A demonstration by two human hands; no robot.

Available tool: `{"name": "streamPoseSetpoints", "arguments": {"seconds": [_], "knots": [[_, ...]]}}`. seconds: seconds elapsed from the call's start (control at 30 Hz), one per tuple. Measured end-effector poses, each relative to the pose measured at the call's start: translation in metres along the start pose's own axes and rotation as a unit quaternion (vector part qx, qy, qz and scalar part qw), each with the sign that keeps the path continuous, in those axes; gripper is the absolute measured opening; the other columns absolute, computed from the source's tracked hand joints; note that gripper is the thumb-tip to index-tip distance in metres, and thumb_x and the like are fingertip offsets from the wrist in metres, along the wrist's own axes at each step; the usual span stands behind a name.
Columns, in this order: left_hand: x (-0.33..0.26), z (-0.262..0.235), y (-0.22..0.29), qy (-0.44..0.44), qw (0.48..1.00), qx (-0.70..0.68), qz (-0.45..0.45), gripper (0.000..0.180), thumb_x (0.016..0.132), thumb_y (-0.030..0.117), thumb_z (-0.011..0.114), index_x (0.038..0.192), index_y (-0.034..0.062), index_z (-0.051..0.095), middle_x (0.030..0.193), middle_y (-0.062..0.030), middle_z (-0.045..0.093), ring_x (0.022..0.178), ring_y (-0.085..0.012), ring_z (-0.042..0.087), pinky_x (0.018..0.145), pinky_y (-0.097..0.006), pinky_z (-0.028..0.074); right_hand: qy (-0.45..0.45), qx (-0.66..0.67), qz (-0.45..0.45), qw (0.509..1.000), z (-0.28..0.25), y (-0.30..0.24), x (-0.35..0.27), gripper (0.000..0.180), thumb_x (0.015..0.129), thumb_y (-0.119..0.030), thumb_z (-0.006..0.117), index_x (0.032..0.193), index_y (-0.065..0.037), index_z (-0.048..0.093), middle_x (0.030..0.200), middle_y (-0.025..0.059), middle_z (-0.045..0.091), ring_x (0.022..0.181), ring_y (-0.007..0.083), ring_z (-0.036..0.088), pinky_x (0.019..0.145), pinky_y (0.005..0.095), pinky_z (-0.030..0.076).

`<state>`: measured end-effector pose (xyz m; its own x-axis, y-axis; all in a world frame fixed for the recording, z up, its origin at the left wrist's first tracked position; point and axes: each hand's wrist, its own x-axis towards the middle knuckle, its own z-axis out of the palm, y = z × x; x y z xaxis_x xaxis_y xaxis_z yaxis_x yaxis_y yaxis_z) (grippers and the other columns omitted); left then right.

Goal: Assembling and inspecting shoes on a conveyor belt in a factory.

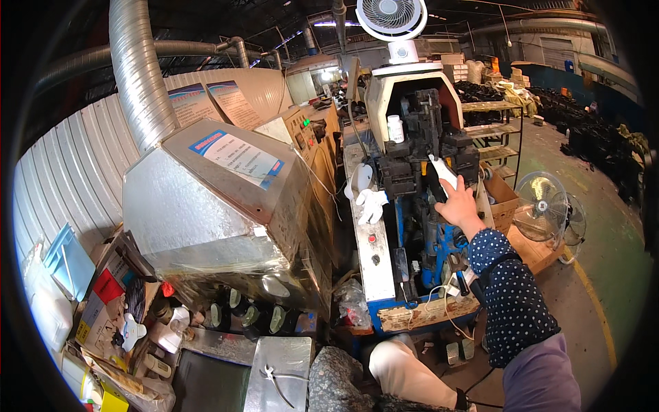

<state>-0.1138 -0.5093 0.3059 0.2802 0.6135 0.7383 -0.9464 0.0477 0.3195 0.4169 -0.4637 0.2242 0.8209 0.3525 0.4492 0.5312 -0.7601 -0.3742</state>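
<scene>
My right hand (458,204) reaches forward over the blue and black machine (429,226), its sleeve covered by a dark dotted cuff. Its fingers are at the lower end of a slim white tapered piece (443,169), which leans against the black upper part of the machine. The fingers lie on both sides of that end, and the palm side is hidden. A white glove (371,204) lies to the left on the machine's pale side panel, next to a round grey-white disc (362,178). Above stands a white bottle (395,128). My left hand is out of the picture.
A big metal hood (206,185) with a silver duct (141,69) rises on the left. Several dark shoe-like pieces (254,319) sit beneath it. Floor fans (542,202), a cardboard box (500,196) and a shelf rack (491,130) stand right. A white fan (390,17) tops the machine.
</scene>
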Motion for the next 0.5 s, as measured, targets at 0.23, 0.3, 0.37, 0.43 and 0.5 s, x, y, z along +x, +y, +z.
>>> {"name": "streamPoseSetpoints", "arguments": {"seconds": [0.23, 0.3, 0.37, 0.43, 0.5], "knots": [[0.015, -0.017, -0.031, -0.123, 0.982, 0.001, 0.143, 0.012, 0.097, 0.022, 0.056, 0.096, 0.0116, 0.063, 0.095, -0.0039, 0.058, 0.076, -0.0188, 0.051, 0.063, -0.03, 0.045, 0.002, 0.002, -0.002, 1.0, -0.001, -0.003, -0.001, 0.074, 0.074, -0.033, 0.068, 0.144, -0.028, 0.044, 0.155, 0.0244, 0.025, 0.122, 0.0456, 0.045, 0.103, 0.0451, 0.042], [0.014, -0.024, -0.032, -0.151, 0.979, 0.012, 0.138, 0.019, 0.097, 0.028, 0.055, 0.099, 0.0102, 0.061, 0.091, -0.0063, 0.057, 0.071, -0.021, 0.051, 0.062, -0.034, 0.046, -0.003, 0.001, 0.003, 1.0, -0.002, -0.001, -0.001, 0.074, 0.074, -0.034, 0.068, 0.144, -0.028, 0.044, 0.155, 0.0239, 0.025, 0.122, 0.0454, 0.044, 0.103, 0.045, 0.041], [0.012, -0.024, -0.032, -0.15, 0.983, 0.01, 0.11, 0.02, 0.098, 0.029, 0.055, 0.1, 0.0101, 0.061, 0.091, -0.0067, 0.057, 0.071, -0.021, 0.051, 0.062, -0.034, 0.046, -0.003, 0.002, 0.003, 1.0, -0.003, 0.0, -0.002, 0.074, 0.074, -0.034, 0.068, 0.144, -0.028, 0.044, 0.155, 0.0239, 0.025, 0.122, 0.0453, 0.044, 0.103, 0.0449, 0.041], [0.008, -0.019, -0.033, -0.145, 0.988, 0.004, 0.056, 0.021, 0.098, 0.029, 0.055, 0.104, 0.01, 0.06, 0.092, -0.0074, 0.057, 0.072, -0.0211, 0.052, 0.062, -0.034, 0.046, -0.004, 0.002, 0.0, 1.0, -0.006, 0.001, 0.0, 0.075, 0.074, -0.034, 0.068, 0.144, -0.028, 0.044, 0.155, 0.0238, 0.025, 0.123, 0.0452, 0.044, 0.104, 0.0448, 0.041], [0.009, -0.019, -0.034, -0.139, 0.99, -0.008, -0.002, 0.022, 0.098, 0.03, 0.055, 0.107, 0.0098, 0.059, 0.093, -0.0081, 0.058, 0.072, -0.0211, 0.052, 0.062, -0.034, 0.046, -0.006, -0.001, 0.003, 1.0, -0.005, 0.006, 0.002, 0.075, 0.074, -0.035, 0.067, 0.145, -0.028, 0.044, 0.155, 0.0241, 0.025, 0.123, 0.0452, 0.044, 0.104, 0.0447, 0.041]]}}
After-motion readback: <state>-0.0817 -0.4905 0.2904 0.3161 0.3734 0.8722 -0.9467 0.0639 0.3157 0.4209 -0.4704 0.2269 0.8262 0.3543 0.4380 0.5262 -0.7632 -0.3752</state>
